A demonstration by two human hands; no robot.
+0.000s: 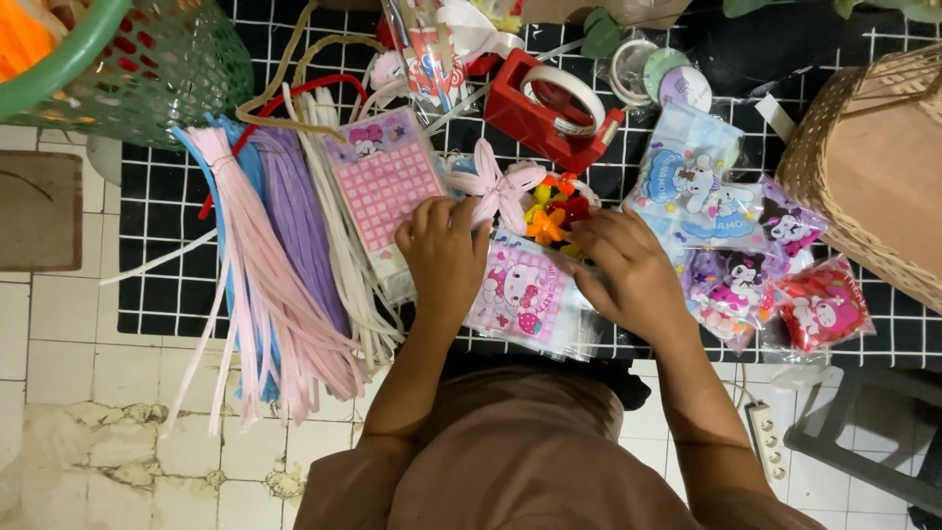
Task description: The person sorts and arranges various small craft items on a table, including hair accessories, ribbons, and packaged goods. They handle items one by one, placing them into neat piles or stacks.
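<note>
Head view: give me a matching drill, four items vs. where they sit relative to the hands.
Items:
1. tape dispenser
2. green basket
3. pipe cleaner bundle
4. wicker basket

Places:
A. top left corner
B. far right edge
C. beside the left hand
D. above the right hand

Pairs: 1-D, 2-A, 3-C, 4-B
</note>
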